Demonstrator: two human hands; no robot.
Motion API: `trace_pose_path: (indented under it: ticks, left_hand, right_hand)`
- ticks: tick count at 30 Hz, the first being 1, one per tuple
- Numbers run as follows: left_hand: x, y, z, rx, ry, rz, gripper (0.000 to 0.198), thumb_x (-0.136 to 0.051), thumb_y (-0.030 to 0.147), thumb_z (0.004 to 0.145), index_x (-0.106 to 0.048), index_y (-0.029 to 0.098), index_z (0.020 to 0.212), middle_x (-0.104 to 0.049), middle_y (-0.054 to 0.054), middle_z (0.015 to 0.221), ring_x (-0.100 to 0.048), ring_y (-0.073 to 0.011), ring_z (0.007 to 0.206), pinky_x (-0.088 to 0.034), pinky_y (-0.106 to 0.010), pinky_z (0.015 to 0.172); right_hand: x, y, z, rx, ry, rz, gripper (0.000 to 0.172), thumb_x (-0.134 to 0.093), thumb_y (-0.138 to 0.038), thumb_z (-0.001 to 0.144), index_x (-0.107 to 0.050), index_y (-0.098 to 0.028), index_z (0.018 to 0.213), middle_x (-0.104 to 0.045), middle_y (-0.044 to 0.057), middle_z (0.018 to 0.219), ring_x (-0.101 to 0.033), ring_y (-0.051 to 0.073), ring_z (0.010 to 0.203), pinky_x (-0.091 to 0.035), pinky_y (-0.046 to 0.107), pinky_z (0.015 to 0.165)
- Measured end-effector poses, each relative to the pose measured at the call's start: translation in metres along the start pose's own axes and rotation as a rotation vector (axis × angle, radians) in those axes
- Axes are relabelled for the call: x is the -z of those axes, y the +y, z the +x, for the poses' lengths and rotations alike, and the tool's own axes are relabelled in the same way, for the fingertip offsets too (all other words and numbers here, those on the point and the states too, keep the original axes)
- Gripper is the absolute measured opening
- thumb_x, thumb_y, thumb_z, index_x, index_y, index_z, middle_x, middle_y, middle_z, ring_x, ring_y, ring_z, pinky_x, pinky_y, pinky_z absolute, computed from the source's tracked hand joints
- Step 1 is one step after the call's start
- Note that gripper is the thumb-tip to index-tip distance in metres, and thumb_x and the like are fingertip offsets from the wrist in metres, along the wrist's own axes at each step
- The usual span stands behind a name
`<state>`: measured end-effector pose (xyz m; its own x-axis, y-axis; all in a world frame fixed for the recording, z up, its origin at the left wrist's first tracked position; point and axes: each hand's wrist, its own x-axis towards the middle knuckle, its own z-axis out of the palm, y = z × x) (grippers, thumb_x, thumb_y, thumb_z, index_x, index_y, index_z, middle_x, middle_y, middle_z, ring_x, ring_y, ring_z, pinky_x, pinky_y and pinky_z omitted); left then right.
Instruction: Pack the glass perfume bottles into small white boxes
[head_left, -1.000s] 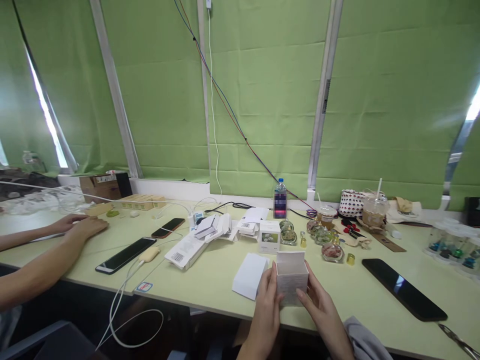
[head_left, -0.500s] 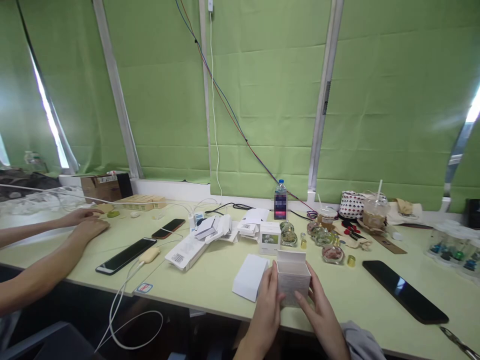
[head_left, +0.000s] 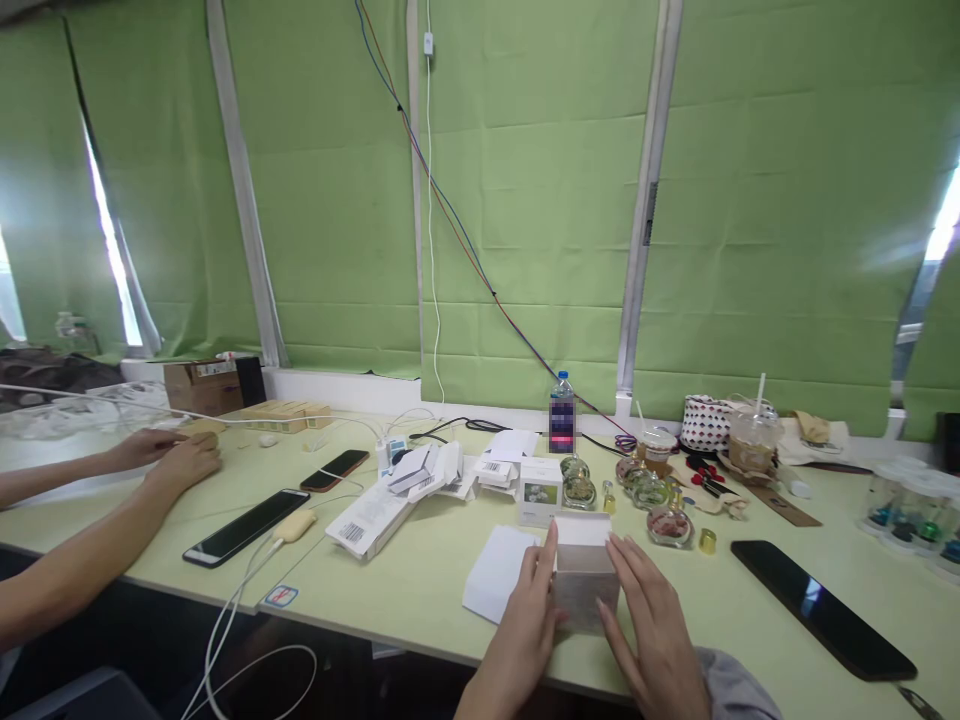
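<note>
A small white carton box [head_left: 586,592] stands upright near the table's front edge with its top end raised as a flap. My left hand [head_left: 525,615] grips its left side, with fingers along the edge and the thumb low on the near face. My right hand [head_left: 654,628] holds the right side, fingertips at the upper right edge and thumb against the near face. The inside of the box is mostly hidden. Just left of it lies a flat white carton [head_left: 496,572]. Behind stands a white box with a printed picture [head_left: 540,494], beside several round glass bottles [head_left: 579,488].
A pile of white cartons [head_left: 427,470] and a water bottle [head_left: 562,412] are farther back. To the right lie a large black phone [head_left: 821,608], a gold cap [head_left: 706,541] and a drink cup [head_left: 750,440]. A co-worker's hands [head_left: 180,460], two phones and white cables occupy the left.
The view has tipped slightly upward. My right fingers have moved up to the top right edge of the box, which both hands still hold. The co-worker's hands have shifted a little.
</note>
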<state>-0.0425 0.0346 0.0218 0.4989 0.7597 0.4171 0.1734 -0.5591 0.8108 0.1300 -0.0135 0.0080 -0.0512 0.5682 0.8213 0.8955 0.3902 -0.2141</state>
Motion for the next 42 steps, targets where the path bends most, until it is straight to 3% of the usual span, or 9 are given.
trace_pose_path:
  ticks: [10, 17, 20, 24, 28, 31, 35, 39, 42]
  left_hand:
    - [0.0, 0.0, 0.003, 0.009, -0.001, 0.044, 0.083, -0.041, -0.005, 0.071, -0.025, 0.031, 0.144, -0.043, -0.008, 0.13, -0.048, -0.0205, 0.115, -0.044, -0.038, 0.099]
    - [0.006, 0.001, 0.002, -0.015, 0.003, 0.11, 0.082, -0.047, 0.004, 0.078, -0.015, 0.031, 0.148, -0.037, -0.006, 0.144, -0.036, -0.0217, 0.132, -0.032, -0.039, 0.11]
    - [0.019, 0.002, -0.001, 0.009, 0.178, 0.283, 0.078, -0.052, 0.018, 0.084, -0.01, 0.031, 0.148, -0.034, -0.007, 0.147, -0.031, -0.0249, 0.135, -0.029, -0.042, 0.11]
    - [0.036, 0.005, 0.0, 0.2, 0.421, 0.673, 0.088, -0.06, 0.038, 0.08, -0.007, 0.021, 0.149, -0.051, -0.014, 0.129, -0.043, -0.0337, 0.123, -0.033, -0.049, 0.101]
    - [0.033, 0.005, 0.006, 0.424, 0.288, 0.938, 0.094, -0.066, 0.039, 0.07, -0.02, 0.012, 0.147, -0.062, -0.016, 0.104, -0.055, -0.0368, 0.102, -0.038, -0.047, 0.09]
    - [0.027, 0.002, 0.008, 0.462, 0.224, 0.993, 0.084, -0.059, 0.026, 0.074, -0.02, 0.013, 0.147, -0.062, -0.014, 0.099, -0.059, -0.0322, 0.092, -0.04, -0.041, 0.082]
    - [0.04, 0.002, 0.005, 0.439, 0.3, 0.757, 0.079, -0.049, 0.025, 0.081, -0.011, 0.011, 0.148, -0.058, -0.015, 0.107, -0.057, -0.0309, 0.098, -0.041, -0.037, 0.081]
    - [0.064, 0.012, -0.003, 0.431, 0.352, 0.129, 0.086, -0.058, 0.041, 0.077, -0.015, 0.016, 0.147, -0.049, -0.015, 0.126, -0.052, -0.0298, 0.112, -0.043, -0.037, 0.089]
    - [0.065, 0.025, -0.01, 0.31, 0.321, -0.271, 0.087, -0.066, 0.042, 0.072, -0.021, 0.023, 0.144, -0.042, -0.013, 0.139, -0.05, -0.0282, 0.119, -0.044, -0.034, 0.093]
  right_hand:
    - [-0.005, 0.019, 0.008, 0.044, 0.069, 0.055, 0.041, -0.04, -0.026, 0.096, -0.042, -0.031, 0.136, -0.058, 0.008, 0.117, -0.056, 0.025, 0.104, -0.051, 0.041, 0.086]
    - [-0.007, 0.022, 0.005, 0.008, 0.032, 0.081, 0.041, -0.039, -0.024, 0.096, -0.041, -0.032, 0.137, -0.053, 0.008, 0.123, -0.054, 0.025, 0.111, -0.052, 0.041, 0.089]
    - [-0.005, 0.024, 0.003, -0.035, 0.014, 0.091, 0.042, -0.037, -0.024, 0.097, -0.038, -0.031, 0.138, -0.05, 0.008, 0.127, -0.052, 0.025, 0.116, -0.05, 0.042, 0.092]
    - [-0.005, 0.029, 0.004, -0.029, 0.019, 0.079, 0.046, -0.038, -0.021, 0.096, -0.036, -0.033, 0.14, -0.048, 0.008, 0.131, -0.05, 0.027, 0.119, -0.048, 0.045, 0.094]
    - [-0.008, 0.03, 0.003, 0.023, 0.009, 0.058, 0.053, -0.037, -0.018, 0.096, -0.027, -0.035, 0.145, -0.046, 0.006, 0.137, -0.043, 0.028, 0.126, -0.044, 0.047, 0.099]
    - [-0.007, 0.027, 0.002, 0.02, -0.015, 0.048, 0.055, -0.036, -0.019, 0.096, -0.021, -0.034, 0.147, -0.041, 0.004, 0.144, -0.033, 0.028, 0.135, -0.042, 0.048, 0.102]
    - [0.002, 0.018, 0.005, -0.026, -0.069, 0.032, 0.055, -0.032, -0.02, 0.097, -0.017, -0.031, 0.148, -0.027, 0.005, 0.152, -0.019, 0.032, 0.141, -0.038, 0.054, 0.104]
    - [0.012, 0.004, 0.01, -0.047, 0.002, -0.008, 0.052, -0.036, -0.023, 0.096, -0.024, -0.028, 0.146, -0.022, 0.009, 0.152, -0.02, 0.036, 0.14, -0.036, 0.059, 0.103]
    - [0.021, -0.01, 0.008, -0.036, 0.108, 0.012, 0.051, -0.041, -0.022, 0.094, -0.03, -0.029, 0.143, -0.026, 0.009, 0.149, -0.025, 0.036, 0.137, -0.036, 0.058, 0.103]
